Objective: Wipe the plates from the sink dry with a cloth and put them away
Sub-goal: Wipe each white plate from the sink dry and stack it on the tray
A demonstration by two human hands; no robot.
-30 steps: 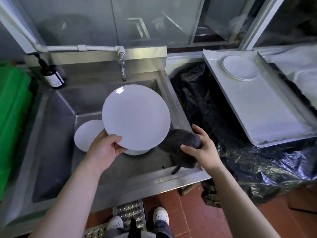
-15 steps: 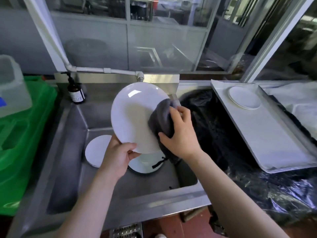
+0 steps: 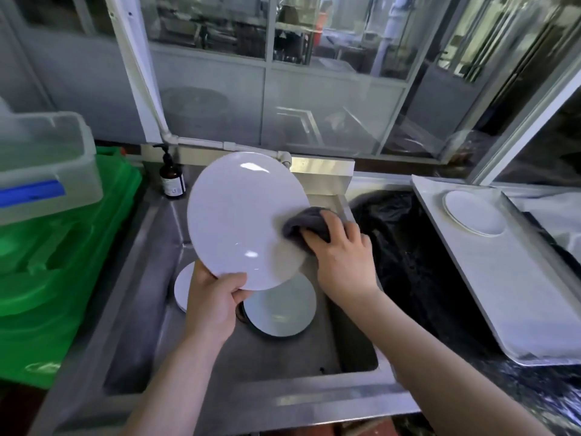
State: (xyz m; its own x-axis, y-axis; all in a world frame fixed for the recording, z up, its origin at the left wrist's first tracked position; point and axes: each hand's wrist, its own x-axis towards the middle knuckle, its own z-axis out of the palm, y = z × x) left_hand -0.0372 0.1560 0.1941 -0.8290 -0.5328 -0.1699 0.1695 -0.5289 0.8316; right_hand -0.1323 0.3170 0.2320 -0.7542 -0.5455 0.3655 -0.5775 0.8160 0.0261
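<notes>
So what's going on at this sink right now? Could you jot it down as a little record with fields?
Held plate: large white plate, tilted above the sink
Left hand: grips the plate's lower rim
Right hand: presses a grey cloth on the plate's right edge
In the sink: two more plates
Put away: one plate on the tray

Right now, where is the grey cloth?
In the head view, the grey cloth is right of centre above the sink, bunched in the right hand and pressed against the right edge of the white plate held by the left hand.
</notes>
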